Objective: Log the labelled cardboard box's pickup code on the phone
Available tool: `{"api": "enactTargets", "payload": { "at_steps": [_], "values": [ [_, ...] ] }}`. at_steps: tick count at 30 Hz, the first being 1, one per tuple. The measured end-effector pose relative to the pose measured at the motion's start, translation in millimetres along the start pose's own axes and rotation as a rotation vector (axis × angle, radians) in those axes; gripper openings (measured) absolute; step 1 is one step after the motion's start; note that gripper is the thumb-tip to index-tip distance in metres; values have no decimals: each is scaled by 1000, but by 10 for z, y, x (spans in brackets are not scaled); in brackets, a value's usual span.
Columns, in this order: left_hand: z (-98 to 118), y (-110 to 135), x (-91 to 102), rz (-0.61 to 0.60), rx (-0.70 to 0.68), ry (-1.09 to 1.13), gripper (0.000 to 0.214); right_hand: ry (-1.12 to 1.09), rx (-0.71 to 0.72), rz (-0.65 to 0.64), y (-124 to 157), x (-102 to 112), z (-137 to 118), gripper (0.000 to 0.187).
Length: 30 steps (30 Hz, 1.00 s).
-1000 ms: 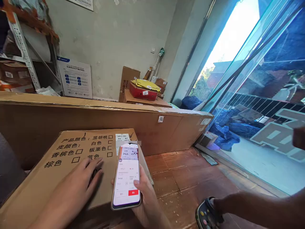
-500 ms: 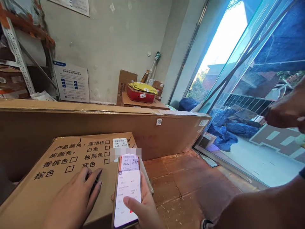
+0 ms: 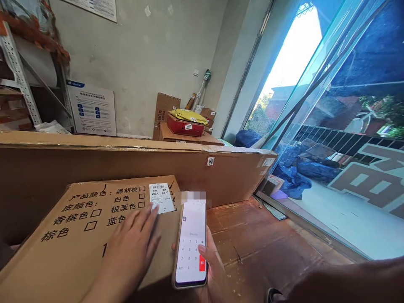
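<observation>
My right hand (image 3: 213,261) is wrapped round a smartphone (image 3: 191,246), thumb at the edge of the screen. The screen shows a number keypad with a red key at its lower right. My left hand (image 3: 132,240) lies over a cardboard box (image 3: 78,261), fingers stretched out and holding nothing. Its fingertips reach the lower left edge of a white shipping label (image 3: 161,200) on the box top; whether they press on it I cannot tell. Black printed characters and tick squares cover the box top, partly hidden by my left hand.
A long carton (image 3: 126,162) stands on edge behind the box. Beyond it are a red box (image 3: 184,126) under a yellow parcel (image 3: 189,115), a metal rack (image 3: 19,67) and a notice board (image 3: 93,109). A glass door (image 3: 315,105) and a person's limb (image 3: 341,280) are at the right.
My left hand has moved right and forward to the label, fingers straighter. The phone has shifted right, uncovering the label, and its screen went from a label picture to a keypad. Another person's fist has left view.
</observation>
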State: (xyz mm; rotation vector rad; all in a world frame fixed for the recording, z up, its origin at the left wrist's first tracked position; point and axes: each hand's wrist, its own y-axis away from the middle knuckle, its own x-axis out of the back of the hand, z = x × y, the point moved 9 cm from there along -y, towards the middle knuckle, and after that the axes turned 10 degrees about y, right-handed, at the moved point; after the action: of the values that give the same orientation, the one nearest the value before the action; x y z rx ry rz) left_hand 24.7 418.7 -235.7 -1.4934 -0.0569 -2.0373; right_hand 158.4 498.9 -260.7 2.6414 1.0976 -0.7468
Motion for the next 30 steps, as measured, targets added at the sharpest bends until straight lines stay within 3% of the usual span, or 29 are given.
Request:
{"api": "enactTargets", "payload": {
  "at_steps": [3, 7, 9, 13, 18, 24, 28, 30],
  "values": [
    [39, 24, -150, -112, -24, 131, 59, -4, -10, -4, -3, 4, 3, 62],
    [-33, 90, -213, -138, 10, 142, 58, -32, 12, -62, -12, -42, -24, 62],
    [-51, 98, -186, -82, 10, 120, 58, -55, 23, -86, -14, -60, -30, 60],
    [-16, 114, -9, 158, -40, 43, 70, -102, 25, -44, -9, -10, -9, 58],
    [1, 97, -191, -123, 11, 113, 59, -92, 14, -81, 10, -49, 13, 55],
    [52, 69, -148, -148, 25, 114, 56, -100, -17, -61, 34, -79, 54, 64],
    [-18, 93, -122, -45, -20, 174, 52, -91, -24, -81, 42, -88, 72, 70],
    [48, 145, -59, 23, -169, 229, 50, -74, -30, -63, 44, -61, 80, 72]
  ]
}}
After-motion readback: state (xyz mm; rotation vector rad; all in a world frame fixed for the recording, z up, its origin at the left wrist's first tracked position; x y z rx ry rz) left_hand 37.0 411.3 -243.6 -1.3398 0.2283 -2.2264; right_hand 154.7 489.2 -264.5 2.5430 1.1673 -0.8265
